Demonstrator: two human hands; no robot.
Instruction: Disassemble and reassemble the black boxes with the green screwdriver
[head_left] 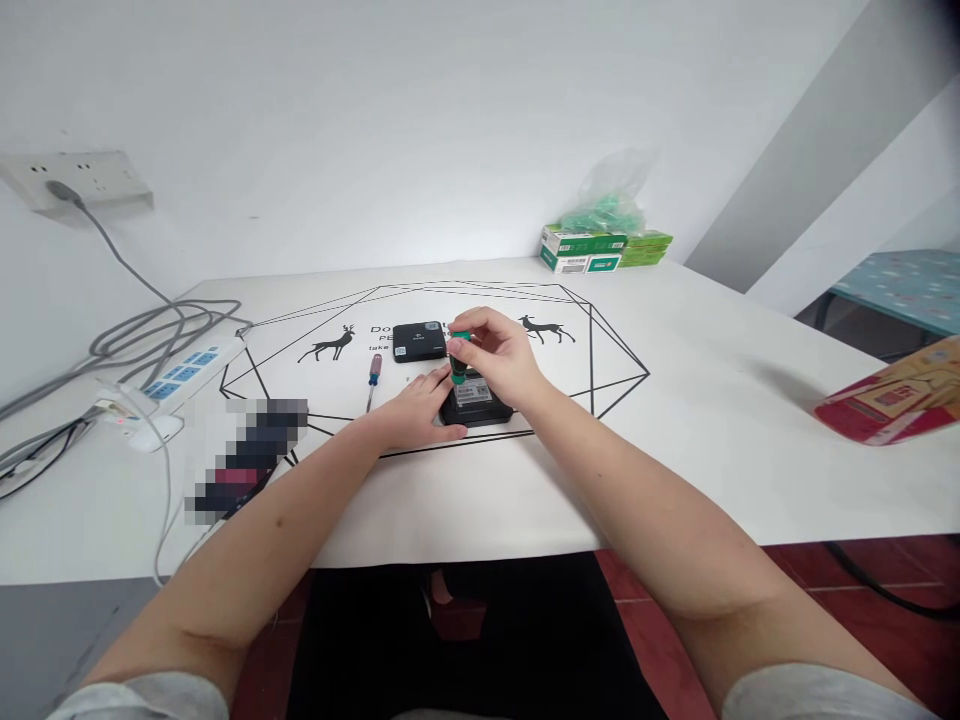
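Well inside table [712,450] edges, right hand [501,352] holds screwdriver [459,372].

Middle of the tabletop [705,440]: device [495,408], driver [459,372] upright over it
Just past that, bit left: flat box [417,344]
Left of those: loose screwdriver [376,370]
Further left: power strip [180,380], blurred item [251,455] nearer
Far right: stacked cartons [581,250], bag [609,205] on top
Right edge: fan-shaped thing [889,395]
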